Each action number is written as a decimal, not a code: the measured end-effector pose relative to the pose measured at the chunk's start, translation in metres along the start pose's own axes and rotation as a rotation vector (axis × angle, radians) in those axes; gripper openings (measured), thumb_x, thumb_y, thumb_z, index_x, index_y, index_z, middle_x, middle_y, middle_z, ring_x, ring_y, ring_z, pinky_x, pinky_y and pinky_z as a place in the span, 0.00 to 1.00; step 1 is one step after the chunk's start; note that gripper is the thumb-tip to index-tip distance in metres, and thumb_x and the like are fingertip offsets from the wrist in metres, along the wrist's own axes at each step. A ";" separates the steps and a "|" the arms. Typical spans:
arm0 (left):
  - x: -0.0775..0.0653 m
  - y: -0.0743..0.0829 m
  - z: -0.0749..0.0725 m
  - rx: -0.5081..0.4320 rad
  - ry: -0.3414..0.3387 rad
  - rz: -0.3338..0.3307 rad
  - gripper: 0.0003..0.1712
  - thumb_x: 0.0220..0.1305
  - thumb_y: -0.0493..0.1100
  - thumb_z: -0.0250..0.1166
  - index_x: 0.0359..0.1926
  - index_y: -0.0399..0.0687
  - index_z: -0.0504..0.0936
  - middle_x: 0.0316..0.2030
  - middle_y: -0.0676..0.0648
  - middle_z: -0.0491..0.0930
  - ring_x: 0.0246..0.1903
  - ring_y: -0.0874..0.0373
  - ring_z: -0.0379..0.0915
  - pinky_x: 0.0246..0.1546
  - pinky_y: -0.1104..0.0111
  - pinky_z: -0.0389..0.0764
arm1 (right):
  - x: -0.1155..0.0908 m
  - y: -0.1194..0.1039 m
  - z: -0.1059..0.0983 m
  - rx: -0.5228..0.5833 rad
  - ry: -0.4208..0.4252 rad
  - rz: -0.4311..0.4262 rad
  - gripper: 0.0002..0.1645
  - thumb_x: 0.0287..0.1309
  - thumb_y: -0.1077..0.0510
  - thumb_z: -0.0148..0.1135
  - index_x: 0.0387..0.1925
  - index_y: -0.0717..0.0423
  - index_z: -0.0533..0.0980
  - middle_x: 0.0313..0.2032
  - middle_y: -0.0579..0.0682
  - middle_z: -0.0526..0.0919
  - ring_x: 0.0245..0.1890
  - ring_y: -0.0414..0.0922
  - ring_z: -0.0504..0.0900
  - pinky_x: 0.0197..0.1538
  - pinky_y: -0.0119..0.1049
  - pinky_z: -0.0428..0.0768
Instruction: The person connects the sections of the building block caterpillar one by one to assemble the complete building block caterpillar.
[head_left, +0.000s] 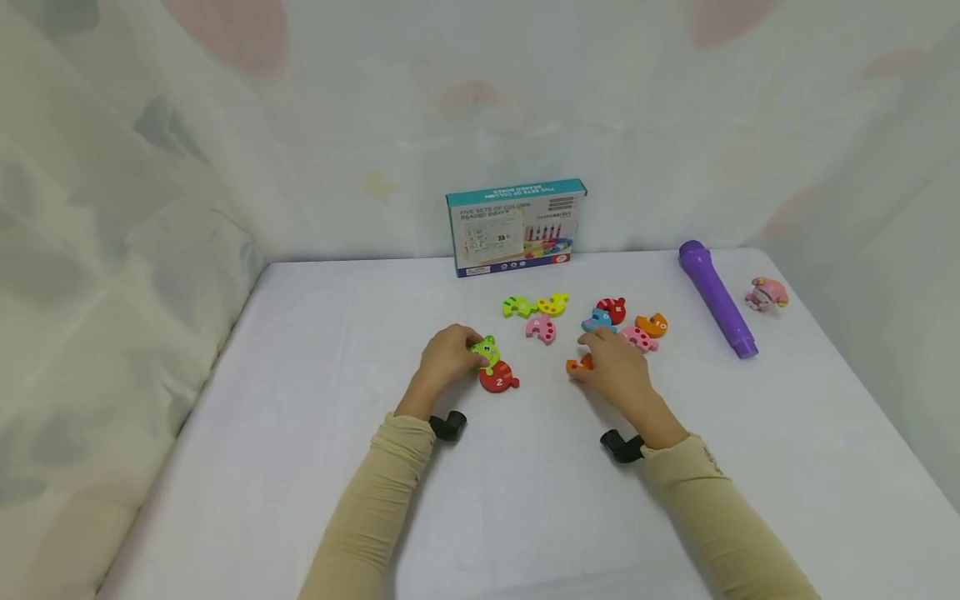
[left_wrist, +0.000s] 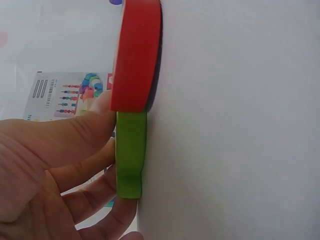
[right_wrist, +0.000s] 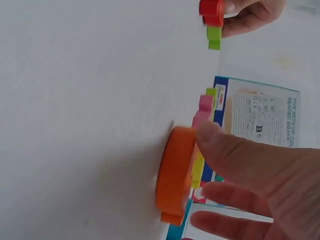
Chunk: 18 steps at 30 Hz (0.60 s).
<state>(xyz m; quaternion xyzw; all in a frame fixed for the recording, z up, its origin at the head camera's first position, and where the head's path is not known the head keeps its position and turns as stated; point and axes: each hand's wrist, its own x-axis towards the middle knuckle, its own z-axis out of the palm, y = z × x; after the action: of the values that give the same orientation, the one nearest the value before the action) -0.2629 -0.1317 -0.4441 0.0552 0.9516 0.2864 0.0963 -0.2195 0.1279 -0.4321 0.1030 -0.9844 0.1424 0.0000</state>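
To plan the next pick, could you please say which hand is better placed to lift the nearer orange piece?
Probably the right hand: it is at the orange piece, while the left hand holds a green piece.

Soft, fairly even light fills the head view and appears to come from above, leaving the smooth white cloth tabletop (head_left: 337, 333) pale grey-white without strong glare. Faint, blurry-edged shadows lie along the inner sides of the long beige fabric sleeves (head_left: 375, 492). The cream curtain with faded grey-green leaf shapes (head_left: 75, 292) looks dimmer and yellower, its print hazy. Small lettering on the teal-edged rectangular cardboard box (head_left: 517, 229) is hard to read.

Both wrist views are greyer. In the left one, the thick, glossless red piece (left_wrist: 137, 55) is fairly clear and the box softer. In the right one, a broad, diffuse shadow spreads beside the rounded, solid orange piece (right_wrist: 175, 170); the distant left hand (right_wrist: 252, 17) is slightly blurred.
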 end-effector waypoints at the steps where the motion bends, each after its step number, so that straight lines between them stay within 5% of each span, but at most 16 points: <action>1: 0.000 0.000 0.000 0.002 0.000 -0.002 0.23 0.50 0.46 0.71 0.48 0.44 0.81 0.45 0.47 0.79 0.48 0.52 0.72 0.51 0.60 0.70 | -0.001 0.003 -0.001 -0.001 -0.009 0.008 0.36 0.45 0.44 0.70 0.52 0.60 0.74 0.51 0.58 0.74 0.47 0.55 0.75 0.41 0.50 0.78; 10: -0.001 -0.001 0.001 0.000 0.008 -0.011 0.23 0.50 0.45 0.71 0.48 0.45 0.81 0.45 0.47 0.78 0.47 0.52 0.71 0.51 0.59 0.70 | -0.001 0.000 0.005 0.031 -0.102 0.010 0.26 0.47 0.49 0.69 0.45 0.59 0.77 0.39 0.54 0.76 0.35 0.50 0.74 0.37 0.44 0.78; 18: 0.001 -0.001 0.001 0.004 -0.001 0.009 0.23 0.50 0.46 0.71 0.48 0.45 0.81 0.45 0.47 0.78 0.48 0.52 0.72 0.51 0.60 0.70 | 0.001 -0.032 0.011 0.140 -0.144 -0.154 0.25 0.48 0.53 0.70 0.49 0.55 0.75 0.44 0.50 0.78 0.43 0.47 0.75 0.48 0.44 0.76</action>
<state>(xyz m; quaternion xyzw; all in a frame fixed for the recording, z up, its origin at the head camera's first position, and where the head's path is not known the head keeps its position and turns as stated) -0.2641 -0.1318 -0.4452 0.0597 0.9520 0.2847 0.0952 -0.2140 0.0945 -0.4338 0.1882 -0.9587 0.2025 -0.0670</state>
